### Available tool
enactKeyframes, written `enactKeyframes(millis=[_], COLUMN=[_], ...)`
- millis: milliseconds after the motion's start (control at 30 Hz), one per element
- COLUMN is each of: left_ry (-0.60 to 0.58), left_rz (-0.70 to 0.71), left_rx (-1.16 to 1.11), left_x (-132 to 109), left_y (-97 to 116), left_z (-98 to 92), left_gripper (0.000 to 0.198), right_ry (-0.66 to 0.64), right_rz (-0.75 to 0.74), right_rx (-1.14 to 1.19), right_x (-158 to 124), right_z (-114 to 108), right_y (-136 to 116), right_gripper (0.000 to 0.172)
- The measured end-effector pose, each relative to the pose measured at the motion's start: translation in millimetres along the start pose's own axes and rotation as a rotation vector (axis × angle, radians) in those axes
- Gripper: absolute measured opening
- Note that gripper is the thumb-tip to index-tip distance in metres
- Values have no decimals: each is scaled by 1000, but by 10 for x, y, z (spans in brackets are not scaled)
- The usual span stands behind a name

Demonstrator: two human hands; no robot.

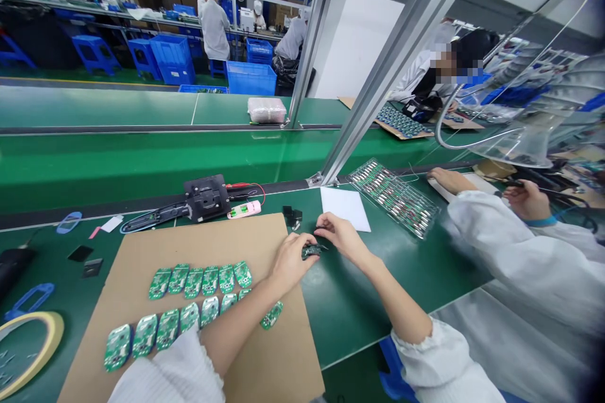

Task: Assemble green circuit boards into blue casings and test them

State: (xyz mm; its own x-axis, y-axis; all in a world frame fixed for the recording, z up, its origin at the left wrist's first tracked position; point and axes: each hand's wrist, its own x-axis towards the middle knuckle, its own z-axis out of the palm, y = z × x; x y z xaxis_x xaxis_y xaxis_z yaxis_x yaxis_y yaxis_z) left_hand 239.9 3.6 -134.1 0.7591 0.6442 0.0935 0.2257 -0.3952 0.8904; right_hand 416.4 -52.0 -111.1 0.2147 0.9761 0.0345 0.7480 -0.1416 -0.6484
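Note:
My left hand (292, 261) is closed around a small circuit board (311, 252), held over the right edge of a cardboard sheet (302, 352). Close beside it, my right hand (343, 237) has its fingers pinched together. A thin dark bit shows at those fingertips, too small to name. Two rows of green circuit boards (167, 329) lie on the cardboard, partly hidden by my left forearm. Just beyond my hands are small black parts (292, 216) and a white pad (350, 209).
A black fixture (207, 198) with a red lead and a pink device (244, 210) sits behind the cardboard. At right, a clear tray of boards (394, 196) lies near a co-worker's hands (528, 200). A tape roll (54, 334) is at left; a metal post (378, 88) rises ahead.

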Motion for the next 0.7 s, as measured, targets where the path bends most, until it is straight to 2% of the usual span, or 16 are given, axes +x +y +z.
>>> enactKeyframes(millis=[133, 233, 400, 500, 633, 700], left_ry=[-12, -10, 7, 1, -10, -17], left_rz=[49, 68, 41, 46, 54, 61], left_rx=[4, 6, 1, 8, 12, 9], left_x=[4, 12, 28, 36, 39, 37], left_y=[-4, -10, -39, -49, -52, -52], left_z=[0, 6, 29, 32, 31, 31], left_gripper=[26, 29, 46, 42, 27, 26], right_ry=[-25, -65, -63, 8, 193, 236], right_rz=[-20, -44, -54, -38, 42, 62], right_rx=[-14, -9, 47, 76, 55, 51], right_x=[-131, -208, -327, -430, -593, -651], right_z=[-95, -68, 47, 103, 230, 323], right_y=[-96, -182, -240, -183, -60, -50], right_gripper=[19, 17, 31, 36, 29, 25])
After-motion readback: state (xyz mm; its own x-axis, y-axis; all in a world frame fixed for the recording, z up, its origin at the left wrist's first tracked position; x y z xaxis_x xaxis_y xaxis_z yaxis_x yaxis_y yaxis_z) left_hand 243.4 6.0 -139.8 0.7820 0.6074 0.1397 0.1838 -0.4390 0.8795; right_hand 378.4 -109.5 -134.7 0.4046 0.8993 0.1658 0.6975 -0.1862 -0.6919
